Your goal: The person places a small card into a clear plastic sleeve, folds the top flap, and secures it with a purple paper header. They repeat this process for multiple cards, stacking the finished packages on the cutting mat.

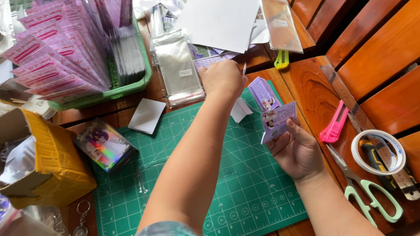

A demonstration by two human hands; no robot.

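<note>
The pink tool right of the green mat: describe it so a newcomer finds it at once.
Start at the green cutting mat and move off its right edge onto the wooden table. There lies the pink utility knife, slanted, above the mint-handled scissors. It is the only pink tool there.

Left arm stretched forward across the body, left hand (222, 80) knuckles up, fingers curled down and closed. Right hand (295, 150) lower and nearer, palm up, thumb and fingers pinched together, wrist bent back slightly.
</note>
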